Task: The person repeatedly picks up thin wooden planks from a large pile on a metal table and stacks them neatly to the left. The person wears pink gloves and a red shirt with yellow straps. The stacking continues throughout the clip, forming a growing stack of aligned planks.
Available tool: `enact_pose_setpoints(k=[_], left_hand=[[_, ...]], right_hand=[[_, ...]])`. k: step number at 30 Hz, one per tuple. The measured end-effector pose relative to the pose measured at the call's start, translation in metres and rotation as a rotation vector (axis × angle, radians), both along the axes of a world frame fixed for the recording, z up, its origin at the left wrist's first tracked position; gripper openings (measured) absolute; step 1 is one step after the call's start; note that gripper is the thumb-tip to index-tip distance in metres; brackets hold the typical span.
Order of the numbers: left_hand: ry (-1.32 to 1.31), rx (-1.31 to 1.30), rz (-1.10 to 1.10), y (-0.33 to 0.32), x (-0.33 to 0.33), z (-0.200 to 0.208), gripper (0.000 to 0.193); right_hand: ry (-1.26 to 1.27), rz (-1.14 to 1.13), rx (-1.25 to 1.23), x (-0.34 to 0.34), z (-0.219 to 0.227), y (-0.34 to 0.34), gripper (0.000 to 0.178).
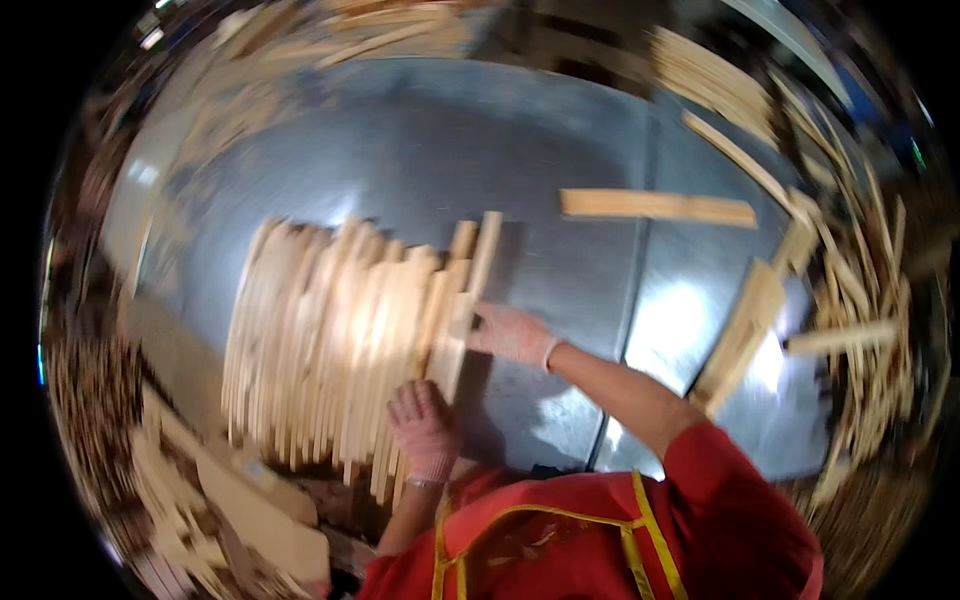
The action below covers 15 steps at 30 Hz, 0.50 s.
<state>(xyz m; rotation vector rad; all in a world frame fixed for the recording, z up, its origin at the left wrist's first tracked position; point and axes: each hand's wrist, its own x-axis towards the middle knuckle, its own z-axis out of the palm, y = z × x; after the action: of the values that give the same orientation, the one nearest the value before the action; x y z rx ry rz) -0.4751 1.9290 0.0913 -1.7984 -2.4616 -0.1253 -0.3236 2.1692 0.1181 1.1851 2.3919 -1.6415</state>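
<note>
A row of pale wood strips point(330, 340) lies side by side on the metal table, with uneven ends. My left hand point(425, 430), in a light glove, rests on the near ends of the strips at the right of the row, its fingers stretched out. My gloved right hand point(513, 333) grips the outer side of the rightmost wood strip point(486, 255), which leans a little and reaches farther out than its neighbours. Motion smears the picture, and some of the right fingertips are hidden against the wood.
The metal table point(420, 130) has a seam point(635, 290) to the right. A single board point(660, 206) lies across it. More boards point(740, 335) and a tangle of thin offcuts point(870, 350) lie right; a strip stack point(715, 80) sits far right. Wood scraps point(250, 510) lie near left.
</note>
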Motion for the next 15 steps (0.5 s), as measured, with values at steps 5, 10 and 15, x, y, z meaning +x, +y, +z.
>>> enact_pose_setpoints(k=[5,10,15], left_hand=[[-0.088,-0.297,0.012,0.038,-0.003,0.018,0.090],[0.231,-0.111,-0.137,0.053,0.017,0.022,0.069],[-0.167,-0.170,-0.371,0.103,0.144,0.071,0.081]], right_hand=[[-0.521,-0.093,0.989,0.157,0.011,0.162,0.073],[-0.733,-0.111,0.749,0.216,0.007,0.206,0.042],[-0.143,0.002,0.933,0.268,0.008,0.046,0.045]])
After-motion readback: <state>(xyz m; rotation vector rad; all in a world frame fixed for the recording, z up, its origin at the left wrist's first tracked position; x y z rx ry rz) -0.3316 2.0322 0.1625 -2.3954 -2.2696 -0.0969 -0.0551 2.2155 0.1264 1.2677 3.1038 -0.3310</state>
